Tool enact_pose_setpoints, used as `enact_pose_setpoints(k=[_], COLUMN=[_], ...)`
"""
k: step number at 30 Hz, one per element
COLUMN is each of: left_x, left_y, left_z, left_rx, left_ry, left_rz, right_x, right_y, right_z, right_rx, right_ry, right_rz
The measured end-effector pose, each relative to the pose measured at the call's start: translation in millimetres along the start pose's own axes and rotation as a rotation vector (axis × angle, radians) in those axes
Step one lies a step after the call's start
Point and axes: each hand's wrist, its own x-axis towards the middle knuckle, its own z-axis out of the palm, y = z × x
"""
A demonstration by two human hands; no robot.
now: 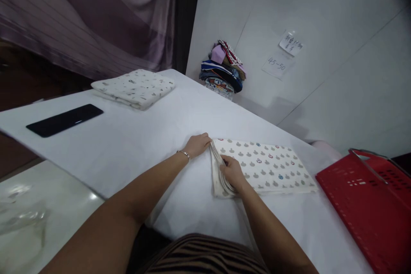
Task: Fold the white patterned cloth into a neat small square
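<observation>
A folded white cloth (pixel 272 165) with small grey, red and blue prints lies in layers on the white table. At its far left corner my left hand (pixel 198 144) pinches the layered edge; a bracelet circles that wrist. My right hand (pixel 231 172) has its fingers closed on the same left edge, nearer to me, where the layers curl up. The fingertips of this hand are partly hidden by the fabric.
On the white table (pixel 135 145) are another folded printed cloth (pixel 135 87) and a black phone-like slab (pixel 65 120). A red basket (pixel 362 205) stands at the right. Beyond the far edge, stacked folded clothes (pixel 223 70) sit against the wall.
</observation>
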Motion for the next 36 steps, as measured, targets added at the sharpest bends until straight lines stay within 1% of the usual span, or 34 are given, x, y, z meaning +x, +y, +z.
enact_pose_setpoints(k=[3, 6, 10, 17, 26, 32, 36], left_x=[1.5, 2.1, 2.6, 7.1, 8.1, 11.8, 12.2], left_y=[0.8, 0.0, -1.2, -0.4, -0.4, 1.9, 0.7], left_z=[2.9, 4.2, 4.9, 4.0, -1.8, -2.8, -5.0], left_rx=[-0.073, -0.114, -0.115, -0.054, -0.017, -0.023, 0.024], left_ry=[0.029, 0.043, 0.048, 0.016, -0.053, -0.06, -0.063], left_rz=[-0.067, -0.093, -0.07, -0.044, 0.02, 0.039, 0.085], right_x=[-0.1, -0.1, 0.1, 0.4, 0.3, 0.4, 0.1], right_y=[-0.8, -0.6, -0.2, -1.6, 0.0, -0.6, 1.1], right_z=[0.6, 1.1, 0.6, -0.3, 0.4, 0.4, 0.3], right_rx=[-0.009, 0.003, -0.003, -0.045, -0.035, -0.065, -0.06], right_ry=[0.003, -0.005, 0.008, 0.001, 0.013, -0.005, 0.0], right_rz=[-0.004, -0.015, -0.018, -0.011, -0.01, -0.002, 0.007])
